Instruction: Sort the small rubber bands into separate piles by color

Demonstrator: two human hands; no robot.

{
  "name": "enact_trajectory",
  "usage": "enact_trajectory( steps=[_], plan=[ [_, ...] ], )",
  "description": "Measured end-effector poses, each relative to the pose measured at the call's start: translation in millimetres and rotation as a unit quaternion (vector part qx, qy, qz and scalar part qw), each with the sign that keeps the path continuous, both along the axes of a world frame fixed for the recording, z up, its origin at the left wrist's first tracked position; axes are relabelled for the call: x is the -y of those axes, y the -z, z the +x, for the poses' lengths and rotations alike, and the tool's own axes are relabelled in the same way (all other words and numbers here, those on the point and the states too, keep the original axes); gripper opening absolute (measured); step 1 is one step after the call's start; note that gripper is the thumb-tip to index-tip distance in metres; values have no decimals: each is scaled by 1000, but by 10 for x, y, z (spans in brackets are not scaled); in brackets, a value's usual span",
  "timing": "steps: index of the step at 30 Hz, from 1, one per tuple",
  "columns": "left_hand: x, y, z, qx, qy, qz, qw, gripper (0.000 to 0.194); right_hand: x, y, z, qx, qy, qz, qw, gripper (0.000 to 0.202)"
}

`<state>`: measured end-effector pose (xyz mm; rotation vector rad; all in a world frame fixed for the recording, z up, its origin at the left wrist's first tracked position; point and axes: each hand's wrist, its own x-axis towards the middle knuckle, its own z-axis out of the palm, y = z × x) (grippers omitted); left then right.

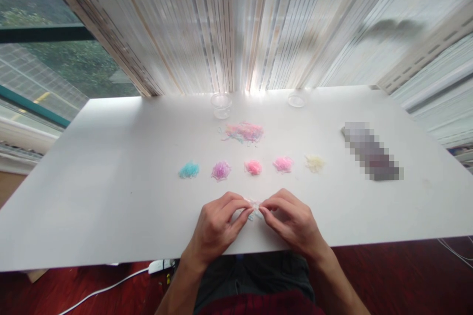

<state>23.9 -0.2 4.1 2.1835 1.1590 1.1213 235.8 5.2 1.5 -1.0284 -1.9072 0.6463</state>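
Near the front edge of the table, my left hand and my right hand face each other with fingertips pinched almost together. Between them is a little cluster of small rubber bands, pale pink and light blue, partly hidden by my fingers. Just beyond my hands lies a row of sorted rubber-band piles: turquoise, purple, coral pink, light pink and pale yellow. Farther back is a larger heap of mixed-colour bands.
A clear plastic tub stands at the back of the white table, with a clear round lid to its right. A pixelated oblong object lies on the right. Sheer curtains hang behind the table.
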Motion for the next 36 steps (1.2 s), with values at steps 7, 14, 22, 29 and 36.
enact_trajectory(
  steps=[7,14,22,29,36],
  plan=[
    [10,8,-7,3,1,8,1000,7,7,24,0,5,3,-5,1000,8],
    [33,25,-17,1,-2,3,1000,10,4,18,-7,6,-1,-7,1000,9],
    [29,17,-14,-2,-7,-11,1000,10,13,41,-1,10,1,-6,1000,8],
    [25,20,-18,0,-3,-1,1000,8,4,45,5,4,-3,-7,1000,9],
    [35,28,-31,-3,-6,-6,1000,12,38,-30,20,-17,13,-8,1000,8]
  ],
)
